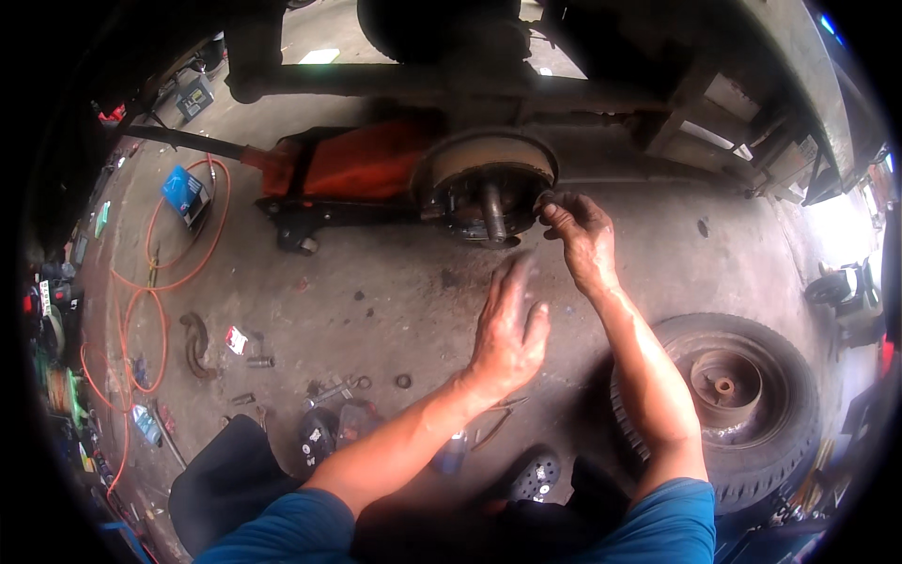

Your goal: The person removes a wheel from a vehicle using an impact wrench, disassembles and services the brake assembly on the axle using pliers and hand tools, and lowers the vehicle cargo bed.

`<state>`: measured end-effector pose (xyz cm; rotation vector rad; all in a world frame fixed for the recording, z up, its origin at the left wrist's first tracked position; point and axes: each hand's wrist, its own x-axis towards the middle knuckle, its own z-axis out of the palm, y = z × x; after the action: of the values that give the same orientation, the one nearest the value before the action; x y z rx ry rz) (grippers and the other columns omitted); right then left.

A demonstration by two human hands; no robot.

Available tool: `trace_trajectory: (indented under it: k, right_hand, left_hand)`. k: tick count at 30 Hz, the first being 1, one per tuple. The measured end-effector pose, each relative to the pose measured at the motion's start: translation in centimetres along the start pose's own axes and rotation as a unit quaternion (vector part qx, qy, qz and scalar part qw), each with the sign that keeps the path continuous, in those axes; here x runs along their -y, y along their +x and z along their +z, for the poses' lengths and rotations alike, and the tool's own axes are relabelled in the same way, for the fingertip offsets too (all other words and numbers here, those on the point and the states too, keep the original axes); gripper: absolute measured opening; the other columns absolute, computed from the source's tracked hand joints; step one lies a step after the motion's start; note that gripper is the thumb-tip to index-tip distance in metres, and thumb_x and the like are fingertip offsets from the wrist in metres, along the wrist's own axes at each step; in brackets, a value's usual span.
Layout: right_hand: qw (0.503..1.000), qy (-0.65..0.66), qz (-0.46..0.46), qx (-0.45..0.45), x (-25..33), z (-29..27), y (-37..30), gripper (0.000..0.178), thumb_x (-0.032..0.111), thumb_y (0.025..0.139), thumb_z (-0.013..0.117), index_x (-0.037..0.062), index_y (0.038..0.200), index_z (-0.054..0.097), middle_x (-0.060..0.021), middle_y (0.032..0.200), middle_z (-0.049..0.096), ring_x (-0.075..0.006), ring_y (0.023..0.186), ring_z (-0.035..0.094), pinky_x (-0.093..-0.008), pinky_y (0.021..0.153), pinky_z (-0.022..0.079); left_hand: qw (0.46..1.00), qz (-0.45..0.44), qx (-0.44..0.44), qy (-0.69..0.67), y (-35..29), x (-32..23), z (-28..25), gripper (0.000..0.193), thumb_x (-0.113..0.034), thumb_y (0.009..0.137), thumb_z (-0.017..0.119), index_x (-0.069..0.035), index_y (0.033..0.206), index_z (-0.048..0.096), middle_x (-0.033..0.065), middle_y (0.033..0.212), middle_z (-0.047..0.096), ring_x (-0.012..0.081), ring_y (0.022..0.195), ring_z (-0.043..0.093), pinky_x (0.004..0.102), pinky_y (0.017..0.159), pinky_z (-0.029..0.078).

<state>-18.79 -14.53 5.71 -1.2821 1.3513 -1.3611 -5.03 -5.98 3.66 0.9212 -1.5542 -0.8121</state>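
Note:
The brake assembly (pixel 531 162) sits ahead of me under a raised vehicle, its round rusty rim facing up and a bare metal axle spindle (pixel 493 212) sticking out of its middle. My right hand (pixel 584 240) is at the right edge of the assembly, thumb and fingers pinched together. Something small and dark may be between the fingertips, but I cannot make it out. Below the spindle, my left hand (pixel 510 334) is raised over the floor with fingers stretched out and thumb apart, holding nothing. Its fingertips are blurred.
A red floor jack (pixel 362 162) reaches under the axle from the left. At my right lies a wheel with its tyre (pixel 799 395). An orange hose (pixel 225 211) coils near a blue box (pixel 180 191). A curved brake shoe (pixel 194 343) and several small parts lie left of my feet.

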Motion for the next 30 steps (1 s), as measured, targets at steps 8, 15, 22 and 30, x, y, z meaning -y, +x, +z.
trace_trajectory:
  k: [8, 15, 22, 30]
  right_hand:
    - [0.994, -0.022, -0.07, 0.078, -3.4, 2.4, -0.5, 0.025, 0.016, 0.085, 0.064, -0.0024, 0.1, 0.057, -0.0134, 0.097, 0.06, -0.0225, 0.094, 0.058, -0.0337, 0.082, 0.047]
    - [0.901, -0.3, 0.025, 0.312, -11.6, -2.2, -8.4, 0.036, 0.018, 0.081, 0.059, 0.0028, 0.114, 0.057, -0.0228, 0.106, 0.06, -0.0386, 0.1, 0.057, -0.0443, 0.085, 0.045]
    - [0.723, -0.524, 0.117, 0.434, -14.6, 0.6, -11.9, 0.021, 0.021, 0.081, 0.056, 0.0118, 0.096, 0.067, -0.0191, 0.085, 0.065, -0.0306, 0.081, 0.064, -0.0425, 0.071, 0.051]
    - [0.941, -0.293, 0.007, 0.17, -9.5, 1.4, -3.2, 0.023, 0.019, 0.087, 0.056, 0.003, 0.101, 0.063, -0.0149, 0.095, 0.066, -0.0303, 0.086, 0.064, -0.0364, 0.077, 0.048]
  left_hand:
    - [0.996, -0.033, -0.022, 0.08, 4.6, 3.0, 0.7, 0.056, -0.012, 0.086, 0.052, 0.0, 0.137, 0.032, 0.0252, 0.134, 0.037, 0.0383, 0.123, 0.041, 0.0429, 0.101, 0.037]
    - [0.993, 0.055, -0.031, 0.104, -3.7, 4.4, 1.0, 0.036, -0.002, 0.076, 0.057, 0.0, 0.112, 0.055, 0.018, 0.11, 0.054, 0.0351, 0.104, 0.053, 0.0401, 0.091, 0.043]
    - [0.96, -0.108, -0.234, 0.107, -4.5, 6.0, -6.7, 0.027, -0.003, 0.08, 0.057, 0.002, 0.106, 0.055, 0.0112, 0.1, 0.055, 0.0217, 0.092, 0.054, 0.0332, 0.083, 0.044]
    - [0.91, 0.238, 0.046, 0.337, 5.8, 7.2, -18.6, 0.022, -0.004, 0.078, 0.063, 0.001, 0.098, 0.059, 0.0106, 0.086, 0.061, 0.0239, 0.077, 0.06, 0.0319, 0.067, 0.049]
